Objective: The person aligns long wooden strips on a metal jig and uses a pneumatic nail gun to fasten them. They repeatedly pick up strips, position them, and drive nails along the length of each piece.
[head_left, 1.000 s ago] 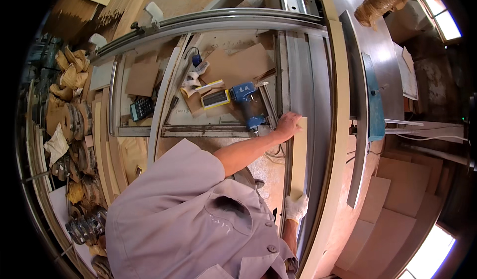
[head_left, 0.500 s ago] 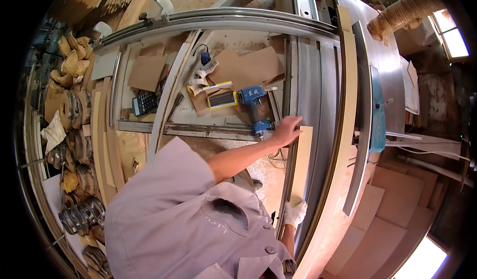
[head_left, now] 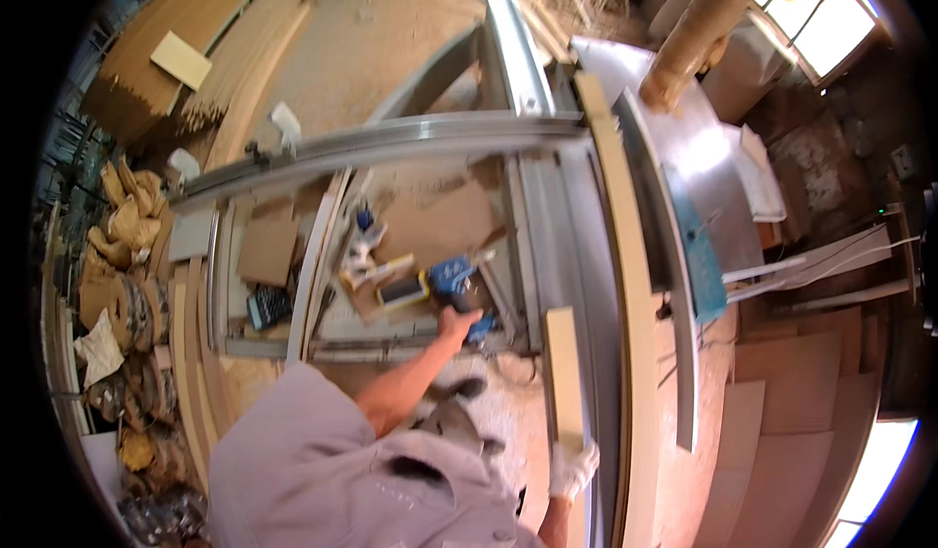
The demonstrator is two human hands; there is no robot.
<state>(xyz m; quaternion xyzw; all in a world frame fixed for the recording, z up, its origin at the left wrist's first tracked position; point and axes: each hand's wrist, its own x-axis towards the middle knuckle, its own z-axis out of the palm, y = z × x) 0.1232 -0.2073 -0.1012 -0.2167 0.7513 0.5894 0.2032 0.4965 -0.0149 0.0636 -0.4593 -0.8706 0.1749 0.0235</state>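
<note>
My bare left hand (head_left: 457,323) is at the dark handle of a blue nail gun (head_left: 451,276), with the fingers closing round it; motion blurs them a little. The gun lies on brown sheets (head_left: 445,218) inside the metal frame, beside a yellow-edged box (head_left: 402,291) of dark strips. My right hand (head_left: 575,470), in a white glove, is closed on the near end of a pale wooden strip (head_left: 563,367). That strip lies lengthwise on the grey metal table (head_left: 596,343), and its far end is free.
A long metal rail (head_left: 391,143) crosses beyond the frame. A longer pale board (head_left: 635,353) runs along the right, with a blue-green guard (head_left: 696,245) past it. A calculator (head_left: 269,307) lies at left inside the frame. Cardboard-like sheets (head_left: 782,382) lean at the right.
My left hand has left the strip's far end and moved left to the nail gun's handle. My right hand keeps its hold on the strip. The whole view has shifted.
</note>
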